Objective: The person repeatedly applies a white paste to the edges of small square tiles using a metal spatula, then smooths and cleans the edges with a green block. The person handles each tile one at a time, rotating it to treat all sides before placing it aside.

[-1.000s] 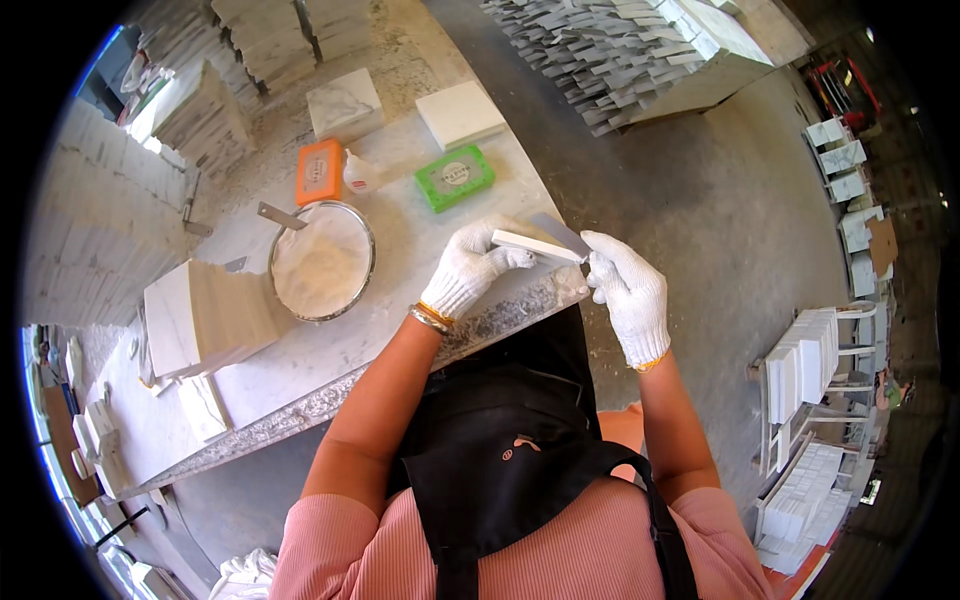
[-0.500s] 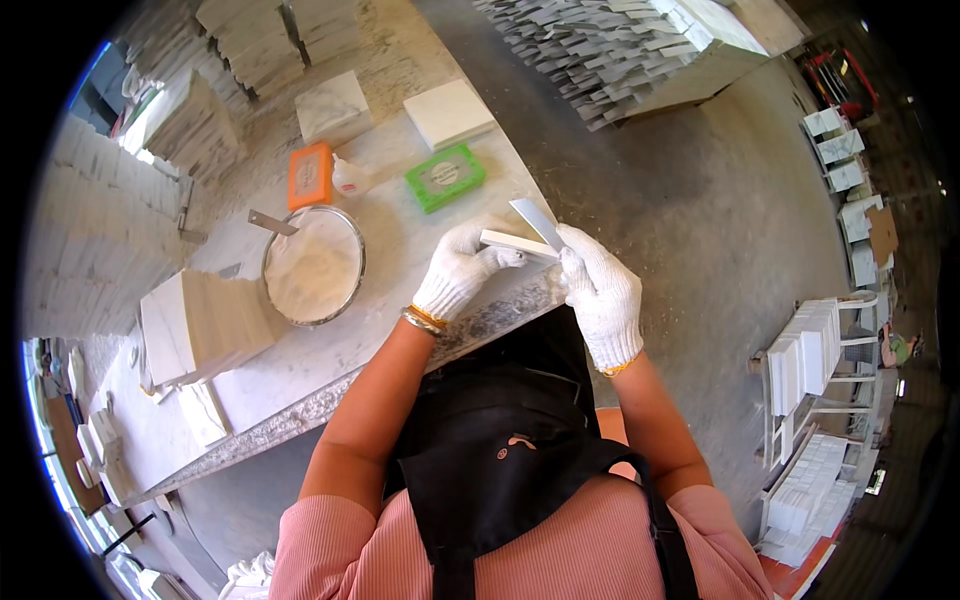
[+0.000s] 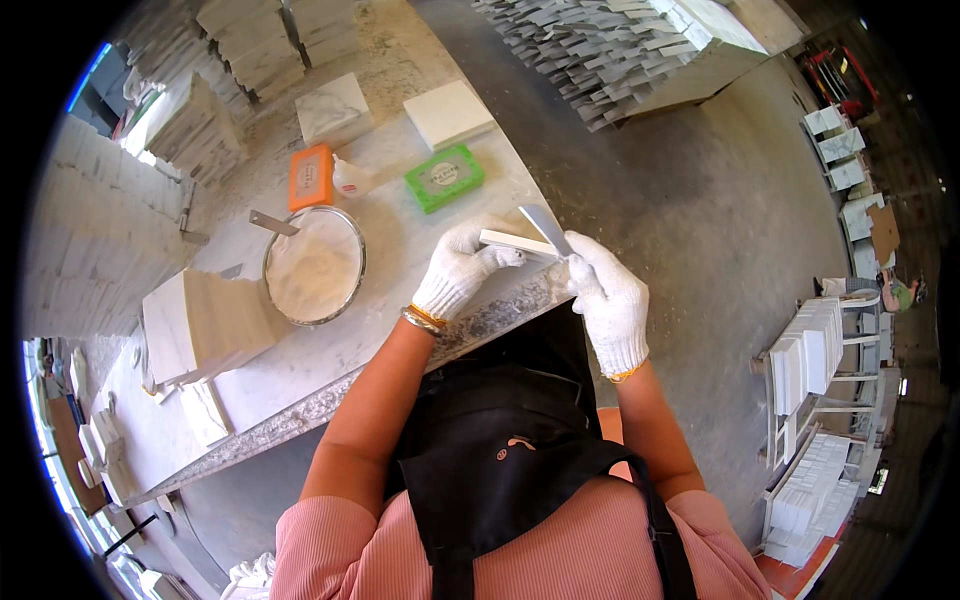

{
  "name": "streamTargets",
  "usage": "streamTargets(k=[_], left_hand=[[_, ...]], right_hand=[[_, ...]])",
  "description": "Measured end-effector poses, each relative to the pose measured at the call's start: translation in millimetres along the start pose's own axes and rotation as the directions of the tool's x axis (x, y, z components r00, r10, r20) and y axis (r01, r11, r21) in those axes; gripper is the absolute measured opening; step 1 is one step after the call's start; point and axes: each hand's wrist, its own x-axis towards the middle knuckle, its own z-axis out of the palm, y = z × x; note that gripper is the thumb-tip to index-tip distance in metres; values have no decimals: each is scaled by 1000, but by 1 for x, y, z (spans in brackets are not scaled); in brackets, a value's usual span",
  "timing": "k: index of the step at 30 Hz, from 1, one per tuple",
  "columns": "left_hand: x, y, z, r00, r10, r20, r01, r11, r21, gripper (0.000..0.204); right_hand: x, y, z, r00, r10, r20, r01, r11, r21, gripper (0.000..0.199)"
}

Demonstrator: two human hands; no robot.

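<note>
Both hands wear white knitted gloves, and they are close together above the table's near right corner. My left hand [image 3: 458,272] is closed on a white stone tile [image 3: 515,241], held nearly edge-on. In my right hand [image 3: 612,305] is a flat metal scraper blade [image 3: 542,226], slanting up and left from the fingers. The blade meets or passes the tile's right end; actual contact is hard to tell. Any handle of the scraper is hidden in the glove.
On the stone table [image 3: 400,215] stand a round bowl [image 3: 364,265] of pale powder or paste with a putty knife [image 3: 272,222], an orange block [image 3: 311,176], a green block [image 3: 445,178] and a white bottle [image 3: 350,177]. Tile stacks [image 3: 215,325] line the left; a tile rack [image 3: 805,360] stands right.
My right hand has shifted slightly right and down, and the scraper blade has slid with it along the tile's end. My left hand and the tile stay almost still.
</note>
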Motion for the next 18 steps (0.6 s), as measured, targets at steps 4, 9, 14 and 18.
streamTargets(k=[4,9,14,18], left_hand=[[-2,-9,-10,996,-84,-34,88,988,126,23],[0,2,0,991,-110,-75,114,992,58,18],[-1,-1,-1,996,-67,-51,70,996,55,25],[-1,-3,-1,998,-46,-38,47,998,34,26]], right_hand=[[-3,1,37,961,-277,15,277,952,-133,31],[-7,6,17,997,74,10,-74,964,256,27],[-1,-3,-14,994,77,-71,-64,985,161,29],[0,8,1,996,-65,-54,67,997,40,28]])
